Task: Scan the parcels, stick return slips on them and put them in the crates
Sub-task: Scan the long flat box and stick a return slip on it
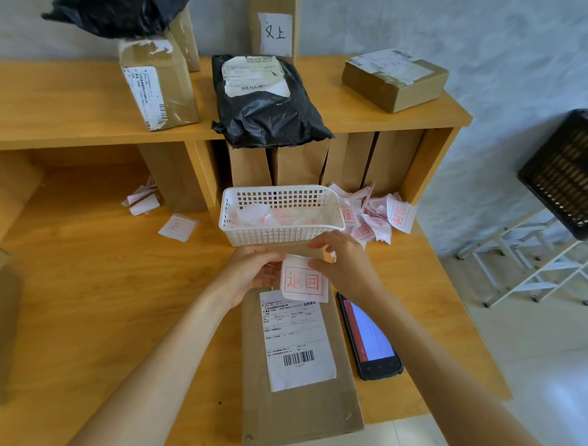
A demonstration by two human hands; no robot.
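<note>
Both hands, the left hand (250, 271) and the right hand (341, 258), pinch one return slip (303, 280). The parcel (299, 374) lies on the counter (114, 299) right under them. It looks like sticking time. Next, press the slip flat onto the parcel.

The white paper slip (304, 281) bears red boxed characters "退回". A white label on the tall upright cardboard box (274, 19) reads "文上" in black handwriting.
</note>
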